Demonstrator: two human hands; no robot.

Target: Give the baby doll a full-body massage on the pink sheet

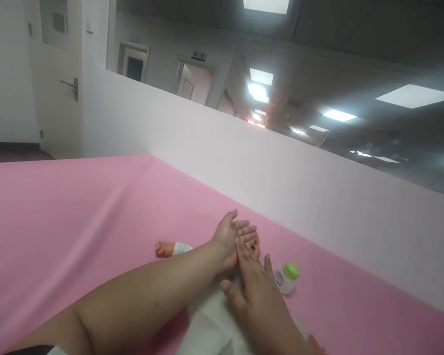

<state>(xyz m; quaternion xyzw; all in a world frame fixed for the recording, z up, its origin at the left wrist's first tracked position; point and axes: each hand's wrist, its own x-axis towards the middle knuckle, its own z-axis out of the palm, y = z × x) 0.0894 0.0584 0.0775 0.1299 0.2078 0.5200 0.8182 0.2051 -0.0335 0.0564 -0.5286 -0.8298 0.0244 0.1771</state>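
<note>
My left hand (230, 242) is turned palm up with its fingers stretched out and holds nothing. Flat and extended, the fingers of my right hand (258, 291) rest against the left palm, its thumb held apart. Both hands are above a baby doll in white clothing (210, 323), whose small fist (165, 249) sticks out on the left. Most of the doll's head is hidden behind my hands. Just right of my right hand, a small clear bottle (287, 280) with a green cap and a label stands on the pink surface.
A pink padded cover (77, 212) spreads under the doll. Behind it runs a low white wall (207, 143) with a window above, showing ceiling lights and doorways. A white door (59, 113) with a metal handle is at the left.
</note>
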